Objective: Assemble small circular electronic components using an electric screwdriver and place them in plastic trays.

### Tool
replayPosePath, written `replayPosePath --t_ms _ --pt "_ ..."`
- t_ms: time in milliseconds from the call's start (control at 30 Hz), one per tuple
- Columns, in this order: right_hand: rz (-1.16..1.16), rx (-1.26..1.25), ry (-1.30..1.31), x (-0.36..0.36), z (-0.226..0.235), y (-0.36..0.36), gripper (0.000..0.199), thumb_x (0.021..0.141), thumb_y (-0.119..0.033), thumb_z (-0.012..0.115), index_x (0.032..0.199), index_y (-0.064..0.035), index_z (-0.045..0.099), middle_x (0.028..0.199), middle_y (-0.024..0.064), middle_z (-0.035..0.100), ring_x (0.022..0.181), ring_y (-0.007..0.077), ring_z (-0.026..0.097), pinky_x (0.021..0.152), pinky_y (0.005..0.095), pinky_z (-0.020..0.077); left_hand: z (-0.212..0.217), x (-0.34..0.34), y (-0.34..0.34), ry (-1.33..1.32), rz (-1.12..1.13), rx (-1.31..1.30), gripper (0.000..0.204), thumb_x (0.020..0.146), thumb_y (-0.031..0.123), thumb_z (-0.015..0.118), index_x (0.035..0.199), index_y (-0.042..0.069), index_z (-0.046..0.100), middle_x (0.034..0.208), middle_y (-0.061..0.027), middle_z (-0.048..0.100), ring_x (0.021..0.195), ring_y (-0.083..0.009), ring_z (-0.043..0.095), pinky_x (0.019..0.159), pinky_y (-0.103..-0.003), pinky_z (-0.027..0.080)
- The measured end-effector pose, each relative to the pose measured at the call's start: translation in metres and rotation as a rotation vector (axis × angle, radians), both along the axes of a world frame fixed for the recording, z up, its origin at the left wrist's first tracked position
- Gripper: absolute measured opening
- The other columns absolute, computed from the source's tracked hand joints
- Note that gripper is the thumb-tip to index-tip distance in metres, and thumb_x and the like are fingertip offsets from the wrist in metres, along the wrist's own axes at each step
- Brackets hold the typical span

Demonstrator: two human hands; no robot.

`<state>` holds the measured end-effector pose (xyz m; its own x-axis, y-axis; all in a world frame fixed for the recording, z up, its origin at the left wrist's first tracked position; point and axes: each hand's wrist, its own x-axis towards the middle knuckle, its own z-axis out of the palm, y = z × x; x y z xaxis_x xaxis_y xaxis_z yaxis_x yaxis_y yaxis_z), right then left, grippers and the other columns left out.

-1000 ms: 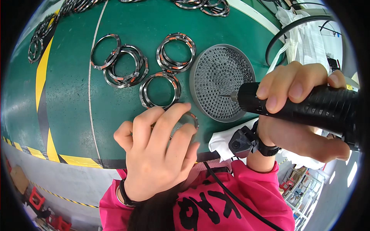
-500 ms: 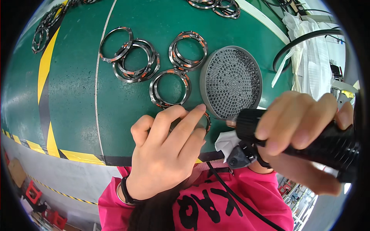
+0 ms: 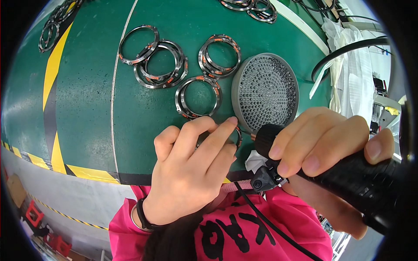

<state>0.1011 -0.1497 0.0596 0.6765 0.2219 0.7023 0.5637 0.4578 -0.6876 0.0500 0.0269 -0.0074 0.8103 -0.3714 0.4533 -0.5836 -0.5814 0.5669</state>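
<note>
At the bench's near edge, my left hand (image 3: 187,163) is closed on a metal ring (image 3: 239,136) with orange markings; the fingers hide most of it. My right hand (image 3: 322,141) grips a black electric screwdriver (image 3: 355,185), its fingers wrapped round the body. The driver's nose points left, just right of the held ring and by the near rim of a round grey tray (image 3: 237,98). Holes cover the tray's floor, and small dark parts gather along its right side. Whether the bit touches anything, I cannot tell.
Overlapping rings (image 3: 177,98) lie beyond my left hand, with another pair (image 3: 201,61) farther off and a stack (image 3: 185,69) to the left. More rings (image 3: 262,17) sit at the far edge. White wrapping (image 3: 346,74) and a black cable (image 3: 324,56) are at right.
The screwdriver in my right hand has come left, bringing its nose closer to the held ring. My left hand keeps its hold; the view has shifted slightly.
</note>
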Motion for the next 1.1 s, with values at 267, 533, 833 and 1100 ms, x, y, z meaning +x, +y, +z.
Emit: replayPosePath --t_ms 267,533,833,1100 --pt "0.011 0.012 0.000 0.007 -0.009 -0.005 0.080 0.075 -0.064 0.066 0.118 -0.0004 0.042 0.085 0.0090 0.053 0.055 0.0175 0.055 0.046 0.0309 0.0466 -0.003 0.003 -0.004 0.000 0.003 0.004 0.018 0.065 0.012 0.068 0.080 0.005 0.061 0.110 -0.0076 0.063 0.095 -0.0211 0.056 0.081 -0.035 0.033" --pt "0.036 0.021 -0.003 0.013 -0.013 0.004 0.081 0.075 -0.064 0.066 0.119 -0.0004 0.042 0.084 0.0091 0.053 0.055 0.0181 0.055 0.047 0.0308 0.0466 0.000 0.002 -0.004 0.019 0.009 -0.008 0.019 0.064 0.013 0.068 0.080 0.005 0.061 0.110 -0.0070 0.063 0.095 -0.0206 0.056 0.081 -0.035 0.033" --pt "0.083 0.038 -0.010 0.017 -0.011 -0.008 0.082 0.075 -0.065 0.066 0.120 -0.0004 0.042 0.084 0.0093 0.052 0.055 0.0186 0.055 0.047 0.0307 0.0465 -0.003 -0.001 -0.005 -0.006 0.022 -0.025 0.020 0.063 0.014 0.070 0.079 0.006 0.060 0.111 -0.0062 0.063 0.095 -0.0203 0.056 0.081 -0.034 0.033" --pt "0.019 -0.027 -0.042 0.015 -0.003 -0.020 0.083 0.075 -0.067 0.065 0.120 -0.0005 0.044 0.083 0.0090 0.052 0.056 0.0183 0.055 0.047 0.0307 0.0454 -0.002 -0.002 -0.005 -0.010 0.037 -0.019 0.022 0.062 0.015 0.072 0.079 0.008 0.060 0.110 -0.0048 0.064 0.092 -0.0191 0.056 0.081 -0.033 0.032"
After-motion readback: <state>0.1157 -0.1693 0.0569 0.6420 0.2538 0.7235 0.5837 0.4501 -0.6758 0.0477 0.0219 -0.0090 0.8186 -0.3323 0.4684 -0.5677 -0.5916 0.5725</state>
